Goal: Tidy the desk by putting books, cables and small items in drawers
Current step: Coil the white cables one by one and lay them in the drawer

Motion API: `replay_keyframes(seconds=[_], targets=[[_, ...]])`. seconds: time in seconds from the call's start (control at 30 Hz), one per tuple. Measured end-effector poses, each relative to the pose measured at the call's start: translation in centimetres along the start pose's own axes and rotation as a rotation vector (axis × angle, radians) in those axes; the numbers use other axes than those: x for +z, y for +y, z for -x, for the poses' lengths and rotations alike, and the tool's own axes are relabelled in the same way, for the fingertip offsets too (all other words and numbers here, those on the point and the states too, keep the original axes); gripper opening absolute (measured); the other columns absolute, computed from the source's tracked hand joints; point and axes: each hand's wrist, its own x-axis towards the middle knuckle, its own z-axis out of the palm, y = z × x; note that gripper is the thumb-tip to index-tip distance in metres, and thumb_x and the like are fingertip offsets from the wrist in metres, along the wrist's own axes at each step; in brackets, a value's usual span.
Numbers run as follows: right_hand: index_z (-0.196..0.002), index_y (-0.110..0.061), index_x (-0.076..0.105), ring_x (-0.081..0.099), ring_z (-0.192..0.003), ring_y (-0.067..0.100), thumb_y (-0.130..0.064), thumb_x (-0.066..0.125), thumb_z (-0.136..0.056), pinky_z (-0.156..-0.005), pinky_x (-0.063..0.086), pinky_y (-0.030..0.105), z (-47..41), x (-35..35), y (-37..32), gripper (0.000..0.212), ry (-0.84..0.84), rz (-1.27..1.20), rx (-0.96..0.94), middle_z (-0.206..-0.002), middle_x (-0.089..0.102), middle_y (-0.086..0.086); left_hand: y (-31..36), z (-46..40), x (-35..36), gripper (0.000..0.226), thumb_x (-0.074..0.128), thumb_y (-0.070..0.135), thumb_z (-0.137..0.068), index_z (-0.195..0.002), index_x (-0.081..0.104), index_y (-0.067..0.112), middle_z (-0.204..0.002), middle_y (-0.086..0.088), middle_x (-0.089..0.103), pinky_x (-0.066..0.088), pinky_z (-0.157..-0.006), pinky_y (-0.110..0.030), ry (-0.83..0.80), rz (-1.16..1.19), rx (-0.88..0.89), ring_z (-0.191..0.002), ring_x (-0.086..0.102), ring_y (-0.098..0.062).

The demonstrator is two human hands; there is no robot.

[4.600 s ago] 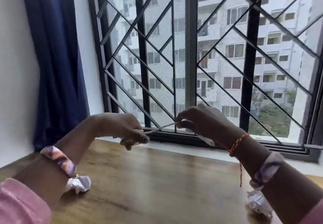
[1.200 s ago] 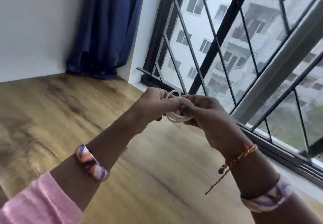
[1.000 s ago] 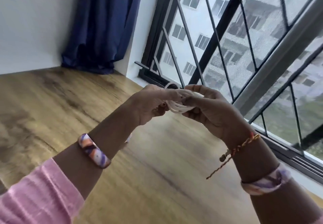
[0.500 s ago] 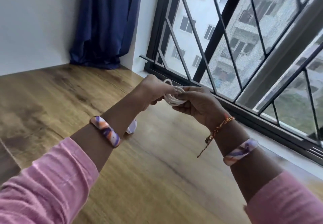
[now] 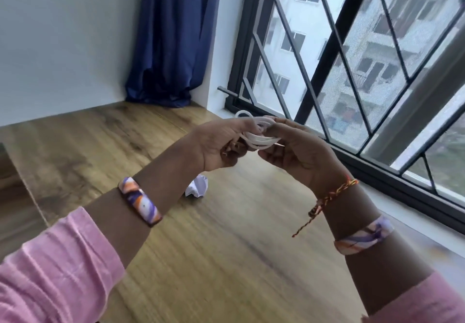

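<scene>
A white cable (image 5: pixel 256 137), wound into a small coil of several loops, is held up between both hands above the wooden desk (image 5: pixel 214 247). My left hand (image 5: pixel 219 144) grips the coil's left side with curled fingers. My right hand (image 5: pixel 299 151) pinches its right side, thumb on top. One loop sticks up at the coil's upper left. The cable's ends are hidden in my fingers.
A crumpled white paper ball (image 5: pixel 197 186) lies on the desk below my left wrist. A barred window (image 5: pixel 352 71) runs along the desk's right edge. A blue curtain (image 5: pixel 171 40) hangs in the far corner by the white wall. The desk's left edge drops off at far left.
The cable, stretched straight between my hands at first, is now wound into a coil. In the last second both hands kept gripping it and the view shifted slightly; the paper ball came into sight.
</scene>
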Motion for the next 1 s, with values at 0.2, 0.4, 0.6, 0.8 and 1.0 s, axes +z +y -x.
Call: replay_keyframes(seconds=[0.2,0.4,0.6,0.8,1.0], targets=[[-0.083,0.001,0.069,0.065,-0.056,0.013,-0.023,0.064,-0.086,-0.059,0.049,0.025,1.5,-0.4,1.3,0.025,0.121,0.345,-0.181,-0.067,0.067,0.008,-0.1,0.2,1.1,0.014,0.067,0.003,-0.077,-0.071,0.057,0.012,-0.061,0.000,0.049,0.023,-0.040,-0.016,0.199,-0.056,0.113,-0.050,0.036,-0.007],[-0.077,0.013,0.062,0.063,-0.063,0.019,-0.021,0.060,-0.088,-0.057,0.047,0.027,1.7,0.2,2.1,0.037,0.176,0.435,-0.334,-0.069,0.064,0.016,0.1,1.3,0.9,0.026,0.073,0.025,-0.078,-0.065,0.053,0.015,-0.056,0.006,0.048,0.027,-0.047,-0.018,0.176,-0.421,0.288,-0.054,0.034,-0.007],[-0.075,0.002,0.065,0.054,-0.066,0.013,-0.016,0.056,-0.091,-0.063,0.047,0.024,2.7,1.2,2.4,0.026,0.046,0.291,-0.300,-0.068,0.060,0.008,-0.3,2.3,-0.3,0.024,0.067,0.035,-0.082,-0.084,0.057,0.014,-0.067,0.001,0.049,0.027,-0.046,-0.017,0.115,-0.469,0.153,-0.057,0.036,-0.008],[-0.092,-0.014,0.063,0.058,-0.071,0.009,-0.011,0.062,-0.085,-0.070,0.047,0.027,3.6,1.5,1.6,0.009,-0.131,0.162,-0.217,-0.079,0.064,0.002,-0.4,3.6,-0.2,0.026,0.064,0.043,-0.068,-0.061,0.056,0.019,-0.055,0.009,0.051,0.019,-0.040,-0.014,-0.007,-0.070,0.087,-0.051,0.033,-0.005],[-0.107,-0.015,0.069,0.068,-0.091,0.021,-0.011,0.074,-0.075,-0.081,0.054,0.035,3.4,0.8,1.4,0.033,-0.100,0.349,-0.595,-0.100,0.072,0.006,-0.3,3.6,0.2,0.040,0.053,0.048,-0.085,-0.056,0.047,0.020,-0.048,0.010,0.045,0.019,-0.037,-0.015,0.023,-0.119,0.023,-0.044,0.033,-0.005]])
